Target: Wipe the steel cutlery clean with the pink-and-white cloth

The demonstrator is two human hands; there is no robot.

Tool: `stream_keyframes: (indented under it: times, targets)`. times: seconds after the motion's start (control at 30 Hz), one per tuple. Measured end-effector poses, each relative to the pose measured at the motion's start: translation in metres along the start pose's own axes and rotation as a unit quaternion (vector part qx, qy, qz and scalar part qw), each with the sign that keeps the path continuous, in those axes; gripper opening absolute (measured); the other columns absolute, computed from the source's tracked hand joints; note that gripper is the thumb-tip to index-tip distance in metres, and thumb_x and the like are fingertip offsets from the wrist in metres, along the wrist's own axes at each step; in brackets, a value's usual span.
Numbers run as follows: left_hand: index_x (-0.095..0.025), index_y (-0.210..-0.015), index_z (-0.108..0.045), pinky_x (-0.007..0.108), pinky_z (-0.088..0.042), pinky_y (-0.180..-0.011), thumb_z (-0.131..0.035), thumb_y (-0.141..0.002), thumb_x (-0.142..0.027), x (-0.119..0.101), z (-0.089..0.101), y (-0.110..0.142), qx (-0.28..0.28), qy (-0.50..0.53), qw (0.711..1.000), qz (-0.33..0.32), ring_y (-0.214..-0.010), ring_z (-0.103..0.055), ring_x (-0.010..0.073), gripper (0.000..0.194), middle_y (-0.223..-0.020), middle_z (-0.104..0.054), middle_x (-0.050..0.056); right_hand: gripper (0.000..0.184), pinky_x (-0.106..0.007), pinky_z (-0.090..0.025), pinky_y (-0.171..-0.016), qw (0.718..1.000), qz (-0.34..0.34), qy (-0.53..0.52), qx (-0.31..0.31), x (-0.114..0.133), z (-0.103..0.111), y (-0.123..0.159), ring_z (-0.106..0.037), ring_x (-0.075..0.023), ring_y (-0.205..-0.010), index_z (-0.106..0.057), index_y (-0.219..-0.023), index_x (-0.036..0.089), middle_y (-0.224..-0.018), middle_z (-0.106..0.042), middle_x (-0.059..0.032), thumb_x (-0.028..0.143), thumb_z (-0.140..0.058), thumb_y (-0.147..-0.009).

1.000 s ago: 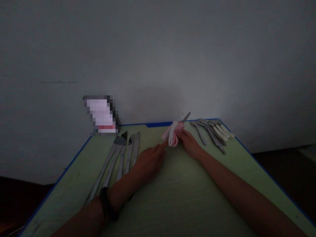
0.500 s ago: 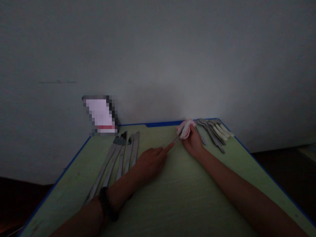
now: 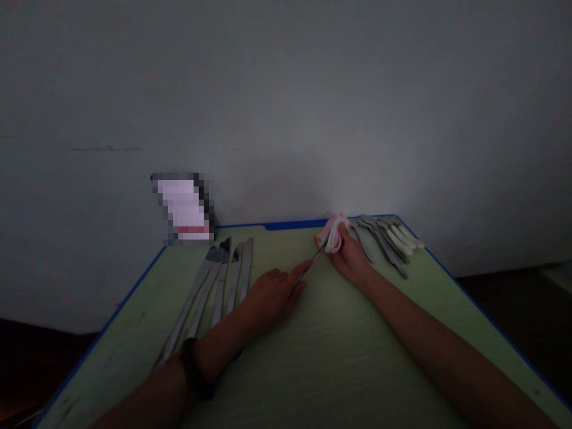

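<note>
My left hand (image 3: pixel 276 298) is closed around the thin handle of a metal piece of cutlery (image 3: pixel 317 255). Its far end runs into a folded pink and white cloth (image 3: pixel 332 234), so I cannot tell what kind it is. Closed around that cloth is my right hand (image 3: pixel 351 257), with the fingers pressing it about the hidden end. Several metal table knives (image 3: pixel 218 286) lie side by side under and beyond my left forearm. Just right of my right hand lie metal spoons (image 3: pixel 382 241), handles towards me, next to several white-handled pieces (image 3: pixel 402 237).
A device with a bright, blurred-out screen (image 3: pixel 183 205) leans against the wall (image 3: pixel 286 107) at the table's back left. The light green table (image 3: pixel 322 369) has a blue edge and touches the wall at the back.
The cloth and my right hand have shifted slightly to the left along the cutlery. My left hand is almost where it was, still holding the handle.
</note>
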State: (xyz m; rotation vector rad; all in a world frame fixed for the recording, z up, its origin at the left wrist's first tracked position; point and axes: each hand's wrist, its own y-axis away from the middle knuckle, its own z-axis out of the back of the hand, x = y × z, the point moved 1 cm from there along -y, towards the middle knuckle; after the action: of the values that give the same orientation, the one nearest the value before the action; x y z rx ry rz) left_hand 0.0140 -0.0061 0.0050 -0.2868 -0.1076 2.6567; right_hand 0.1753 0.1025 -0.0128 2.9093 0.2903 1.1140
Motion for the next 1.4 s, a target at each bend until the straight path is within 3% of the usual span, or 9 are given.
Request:
stream_keyframes:
  times: [0.33,1.4]
  targets:
    - [-0.019,-0.138,-0.026,0.032,-0.045,-0.071,-0.026,-0.094,-0.034,-0.001,0.002,0.0,0.003,-0.007,1.0,0.009,-0.071,-0.058,0.0178,0.047,-0.076,-0.062,0.004,0.019,-0.035,-0.053,-0.083,0.999,-0.004,0.024,0.036,-0.002,0.003,0.0,-0.061,-0.0132,-0.074,-0.06,-0.089,0.019,-0.078,-0.064,-0.0004,0.035,-0.051,-0.085]
    - [-0.018,-0.138,-0.026,0.033,-0.044,-0.071,-0.03,-0.093,-0.033,-0.002,0.005,0.001,0.0,0.017,1.0,-0.002,-0.07,-0.058,0.0192,0.048,-0.075,-0.062,0.005,0.023,-0.031,-0.054,-0.077,0.999,-0.027,0.036,0.029,-0.003,0.008,-0.005,-0.062,-0.0141,-0.076,-0.061,-0.09,0.018,-0.081,-0.066,-0.002,0.037,-0.05,-0.085]
